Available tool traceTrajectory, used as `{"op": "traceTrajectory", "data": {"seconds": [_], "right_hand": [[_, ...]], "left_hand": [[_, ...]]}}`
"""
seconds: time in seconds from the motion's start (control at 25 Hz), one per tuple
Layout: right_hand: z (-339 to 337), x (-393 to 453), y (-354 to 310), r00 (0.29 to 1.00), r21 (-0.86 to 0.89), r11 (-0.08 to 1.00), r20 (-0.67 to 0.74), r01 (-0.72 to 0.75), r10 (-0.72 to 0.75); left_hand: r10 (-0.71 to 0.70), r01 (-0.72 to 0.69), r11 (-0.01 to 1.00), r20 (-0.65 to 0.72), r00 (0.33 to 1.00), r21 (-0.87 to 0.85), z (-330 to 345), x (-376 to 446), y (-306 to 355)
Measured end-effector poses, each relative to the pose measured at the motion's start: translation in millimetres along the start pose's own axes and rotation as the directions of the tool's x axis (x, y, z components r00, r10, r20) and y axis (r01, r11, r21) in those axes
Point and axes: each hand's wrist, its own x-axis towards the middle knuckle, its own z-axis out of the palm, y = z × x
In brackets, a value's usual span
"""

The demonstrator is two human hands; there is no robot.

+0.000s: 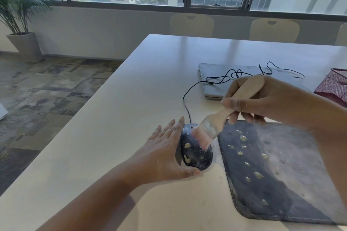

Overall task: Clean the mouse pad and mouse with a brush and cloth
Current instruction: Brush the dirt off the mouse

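Mouse brushing underway, pad and cloth work not yet started.
Left hand steadies the wired mouse on the table, fingers flat along its side, thumb at the rear; pale blobs remain on it. Right hand closed round the wooden brush, blurred bristles seemingly on the mouse top. Mouse pad just right, spotted and dusty; red cloth far right, untouched.
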Motion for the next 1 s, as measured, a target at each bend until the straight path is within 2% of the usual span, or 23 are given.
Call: {"op": "traceTrajectory", "data": {"seconds": [0.08,0.2,0.28,0.4,0.48,0.72,0.92,1.0], "right_hand": [[2,0,1,0.995,-0.027,1.0,0.101,-0.013,0.016],[-10,0,7,0.999,-0.066,0.997,0.015,-0.028,0.029],[-18,-3,8,1.0,-0.042,0.999,0.024,-0.008,0.009],[-17,-7,5,0.964,-0.066,0.998,0.266,0.017,0.001],[-10,-4,7,0.937,-0.092,0.995,0.348,0.045,-0.01],[-21,-4,12,0.979,-0.036,0.997,0.194,0.072,-0.063],[-16,-6,11,0.909,-0.168,0.978,0.415,0.12,-0.04],[-13,-3,12,0.922,-0.168,0.978,0.384,0.126,-0.053]], "left_hand": [[-0.001,0.001,1.0,0.006,1.0,0.002,0,0,0],[0.003,-0.003,1.0,0.006,1.0,0.0,0,0,0],[0.005,-0.005,1.0,0.006,1.0,-0.009,0,0,0],[0.004,-0.004,1.0,-0.003,1.0,-0.009,0,0,-1],[-0.004,0.004,1.0,-0.006,1.0,-0.006,0,0,-1],[-0.001,0.002,1.0,0.019,1.0,-0.024,-2,0,0],[-0.022,0.022,0.999,-0.002,1.0,-0.036,-2,-1,2],[-0.019,0.019,0.999,0.012,1.0,-0.029,-2,0,2]]}}
